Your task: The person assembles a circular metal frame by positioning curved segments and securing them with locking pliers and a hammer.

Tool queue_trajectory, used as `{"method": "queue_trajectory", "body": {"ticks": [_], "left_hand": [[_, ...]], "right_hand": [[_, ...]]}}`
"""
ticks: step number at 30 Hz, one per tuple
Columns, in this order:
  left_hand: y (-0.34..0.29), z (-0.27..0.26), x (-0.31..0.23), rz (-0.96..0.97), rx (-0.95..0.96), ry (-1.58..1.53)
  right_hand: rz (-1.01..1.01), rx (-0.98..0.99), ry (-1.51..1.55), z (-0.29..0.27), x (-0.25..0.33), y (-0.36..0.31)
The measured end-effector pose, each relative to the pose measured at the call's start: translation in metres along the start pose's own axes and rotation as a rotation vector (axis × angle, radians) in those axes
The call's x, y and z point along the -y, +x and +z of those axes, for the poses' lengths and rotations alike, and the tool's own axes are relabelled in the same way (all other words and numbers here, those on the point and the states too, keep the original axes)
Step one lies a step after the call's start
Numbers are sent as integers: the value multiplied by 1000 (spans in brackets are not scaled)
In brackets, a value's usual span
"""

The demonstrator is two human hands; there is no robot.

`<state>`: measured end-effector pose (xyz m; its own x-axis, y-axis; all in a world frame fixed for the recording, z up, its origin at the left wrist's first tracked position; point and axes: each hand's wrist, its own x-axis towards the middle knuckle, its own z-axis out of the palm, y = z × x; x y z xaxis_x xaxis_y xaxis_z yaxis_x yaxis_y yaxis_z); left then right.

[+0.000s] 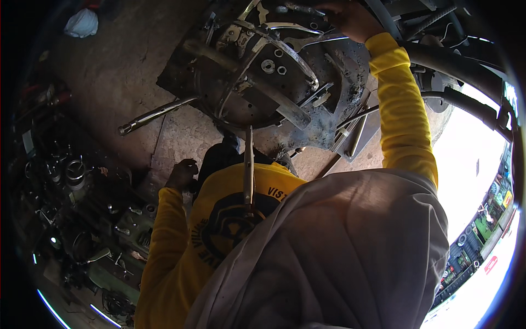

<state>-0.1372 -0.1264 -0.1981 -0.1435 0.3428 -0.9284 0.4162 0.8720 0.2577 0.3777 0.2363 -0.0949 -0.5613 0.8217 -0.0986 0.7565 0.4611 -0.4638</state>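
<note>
My right hand (355,21) reaches to the far side of a dark, greasy metal plate (323,123). Its fingers are bent at the end of a short metal rod (304,9), but their grip is partly cut off by the picture's upper edge. Just below that hand lies a spanner-like piece (323,39) with a forked end. Curved metal bands (257,46), a washer-like ring (268,66) and a hex nut (282,70) lie about the plate. My left hand (183,174) hangs beside my dark-trousered leg, fingers loosely apart, with nothing visible in it.
A metal tube (156,116) sticks out to the left, and an upright bar (249,170) rises near my chest. Dark machinery with levers (129,219) crowds the left side. Thick black tubes (455,60) cross the upper right. A pale bag (81,23) lies on the floor.
</note>
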Motion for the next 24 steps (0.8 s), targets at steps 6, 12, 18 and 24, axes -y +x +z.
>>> {"method": "queue_trajectory", "body": {"ticks": [6, 12, 18, 24], "left_hand": [[3, -1, 1, 19, -2, 18], [2, -3, -5, 59, -24, 88], [5, -6, 8, -38, 18, 30], [9, -7, 21, 212, -4, 202]], "right_hand": [[-39, 198, -577, 35, -17, 18], [130, 324, -654, 40, -22, 29], [48, 159, 200, -6, 55, -7], [-472, 32, 63, 42, 67, 12]]}}
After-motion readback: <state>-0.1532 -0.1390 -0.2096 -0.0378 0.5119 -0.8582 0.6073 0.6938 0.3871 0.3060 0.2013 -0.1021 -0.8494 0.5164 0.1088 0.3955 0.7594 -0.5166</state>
